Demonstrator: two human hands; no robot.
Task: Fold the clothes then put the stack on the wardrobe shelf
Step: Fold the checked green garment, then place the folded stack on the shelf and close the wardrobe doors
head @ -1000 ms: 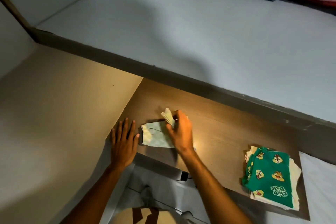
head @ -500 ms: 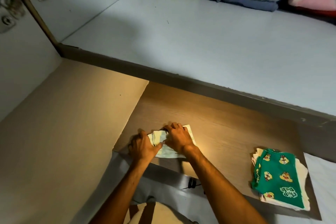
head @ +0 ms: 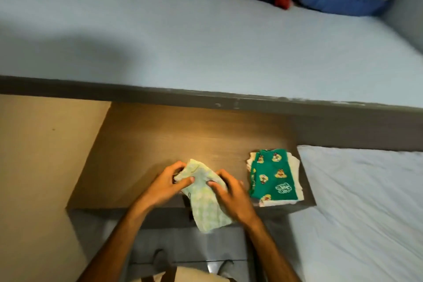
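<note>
gripping the pale green garment (head: 206,192), left hand (head: 164,186) and right hand (head: 231,194) overhang the board's (head: 142,144) near edge.

Brown wooden surface (head: 160,135), tan side panel (head: 41,155), white sheet (head: 366,201) at right, grey floor (head: 183,247) below
</note>
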